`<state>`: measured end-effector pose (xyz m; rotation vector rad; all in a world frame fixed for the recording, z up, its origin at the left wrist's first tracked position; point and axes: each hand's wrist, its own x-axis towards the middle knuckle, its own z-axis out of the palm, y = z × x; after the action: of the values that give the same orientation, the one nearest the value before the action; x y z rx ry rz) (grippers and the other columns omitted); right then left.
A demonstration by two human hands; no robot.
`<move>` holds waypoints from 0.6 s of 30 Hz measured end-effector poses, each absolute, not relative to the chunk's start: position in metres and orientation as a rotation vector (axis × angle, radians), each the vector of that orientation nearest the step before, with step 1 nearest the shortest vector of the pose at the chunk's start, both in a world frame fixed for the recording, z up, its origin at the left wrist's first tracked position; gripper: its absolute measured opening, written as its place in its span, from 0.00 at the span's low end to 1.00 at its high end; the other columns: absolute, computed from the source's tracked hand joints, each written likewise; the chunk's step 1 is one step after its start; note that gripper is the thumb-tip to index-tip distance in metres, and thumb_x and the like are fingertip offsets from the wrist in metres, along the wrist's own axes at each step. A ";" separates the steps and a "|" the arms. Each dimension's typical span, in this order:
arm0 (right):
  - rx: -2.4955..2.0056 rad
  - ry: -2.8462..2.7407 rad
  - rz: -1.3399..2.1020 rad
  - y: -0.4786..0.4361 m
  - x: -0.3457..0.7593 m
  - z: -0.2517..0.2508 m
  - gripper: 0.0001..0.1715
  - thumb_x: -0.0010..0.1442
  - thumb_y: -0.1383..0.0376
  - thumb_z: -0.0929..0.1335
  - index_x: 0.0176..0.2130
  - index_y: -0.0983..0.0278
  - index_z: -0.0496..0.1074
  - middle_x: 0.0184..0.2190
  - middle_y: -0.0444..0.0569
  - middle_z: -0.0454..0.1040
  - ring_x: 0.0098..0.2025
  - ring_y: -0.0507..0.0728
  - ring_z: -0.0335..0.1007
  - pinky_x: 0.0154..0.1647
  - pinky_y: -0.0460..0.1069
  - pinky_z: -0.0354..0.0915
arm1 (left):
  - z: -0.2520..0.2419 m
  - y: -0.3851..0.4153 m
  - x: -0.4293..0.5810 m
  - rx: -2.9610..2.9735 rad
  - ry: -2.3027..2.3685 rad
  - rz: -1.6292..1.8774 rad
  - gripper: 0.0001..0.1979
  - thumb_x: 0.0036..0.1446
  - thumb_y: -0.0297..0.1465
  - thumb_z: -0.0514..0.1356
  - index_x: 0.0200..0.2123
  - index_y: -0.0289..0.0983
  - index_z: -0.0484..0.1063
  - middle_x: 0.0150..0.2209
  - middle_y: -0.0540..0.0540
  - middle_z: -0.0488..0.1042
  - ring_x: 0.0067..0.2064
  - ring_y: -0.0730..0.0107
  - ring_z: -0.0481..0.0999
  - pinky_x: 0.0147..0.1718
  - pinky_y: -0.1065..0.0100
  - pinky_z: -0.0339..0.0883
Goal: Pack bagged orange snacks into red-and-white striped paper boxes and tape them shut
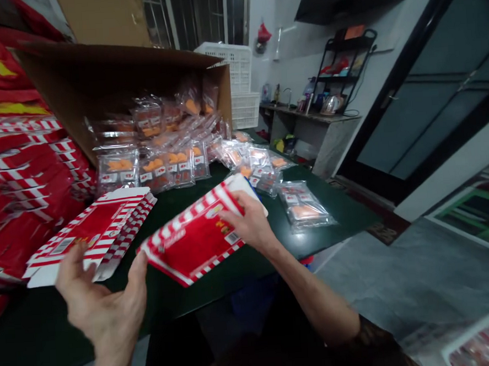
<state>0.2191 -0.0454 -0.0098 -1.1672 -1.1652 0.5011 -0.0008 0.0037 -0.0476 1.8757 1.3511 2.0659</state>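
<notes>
In my right hand point(253, 221) is a red carton point(198, 235) with white stripes along its edges, gripped near its right end, where a white flap sticks out. The carton is tilted above the table. My left hand point(106, 302) has thumb and fingers spread, the thumb close to the carton's left end; whether it touches cannot be seen clearly. Just behind the left fingers lies a stack of flat red-and-white cartons point(101, 219). Clear plastic packets with orange contents point(177, 165) stand behind, and one packet point(304, 204) lies to the right.
A large open cardboard box point(56, 89) lies on its side at the back, full of packets. Red-and-white bundles point(24, 180) pile up at the left. White plastic crates point(244, 110) stand behind the dark green table point(338, 232), whose right corner borders the floor.
</notes>
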 end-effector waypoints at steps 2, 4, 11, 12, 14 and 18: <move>-1.171 -1.478 0.463 -0.051 0.213 -0.004 0.12 0.54 0.61 0.70 0.40 0.61 0.71 0.37 0.44 0.76 0.39 0.55 0.72 0.45 0.50 0.65 | -0.030 0.004 -0.001 2.233 1.300 1.739 0.41 0.30 0.39 0.73 0.52 0.41 0.68 0.54 0.40 0.72 0.55 0.44 0.70 0.56 0.50 0.63; -1.112 -1.651 0.411 -0.057 0.205 0.002 0.13 0.56 0.60 0.69 0.42 0.60 0.71 0.39 0.46 0.76 0.41 0.55 0.72 0.46 0.50 0.65 | -0.013 0.002 0.006 2.250 1.185 1.168 0.29 0.35 0.43 0.71 0.44 0.42 0.73 0.40 0.46 0.79 0.41 0.52 0.79 0.42 0.57 0.74; -1.925 -1.254 -0.337 -0.060 0.301 -0.028 0.26 0.61 0.56 0.63 0.55 0.66 0.64 0.54 0.62 0.65 0.58 0.66 0.57 0.56 0.60 0.54 | -0.009 0.005 0.017 1.509 1.379 0.982 0.15 0.39 0.38 0.70 0.30 0.40 0.73 0.23 0.56 0.78 0.24 0.67 0.78 0.21 0.71 0.73; -2.271 -1.134 -0.344 -0.061 0.326 -0.039 0.34 0.59 0.52 0.64 0.57 0.70 0.60 0.59 0.68 0.58 0.62 0.71 0.50 0.57 0.63 0.51 | -0.010 0.007 0.016 1.458 1.421 1.039 0.15 0.37 0.36 0.71 0.30 0.40 0.74 0.23 0.56 0.78 0.24 0.67 0.78 0.22 0.72 0.74; -2.709 -1.033 -0.160 -0.067 0.370 -0.059 0.44 0.53 0.48 0.68 0.57 0.75 0.59 0.58 0.75 0.56 0.61 0.78 0.49 0.53 0.67 0.53 | -0.011 0.012 0.014 1.367 1.449 1.113 0.14 0.35 0.33 0.71 0.29 0.40 0.75 0.23 0.56 0.79 0.23 0.68 0.77 0.22 0.71 0.75; -2.818 -1.193 0.030 -0.089 0.404 -0.083 0.26 0.54 0.57 0.70 0.47 0.73 0.68 0.48 0.69 0.69 0.52 0.72 0.65 0.47 0.59 0.61 | -0.014 0.015 0.018 1.293 1.405 1.094 0.13 0.37 0.31 0.71 0.30 0.39 0.76 0.23 0.55 0.79 0.22 0.69 0.76 0.20 0.71 0.74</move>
<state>0.4042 -0.0893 -0.0834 -2.8178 -1.1931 0.0303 0.0177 0.0153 -0.0136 1.2933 1.4046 1.0942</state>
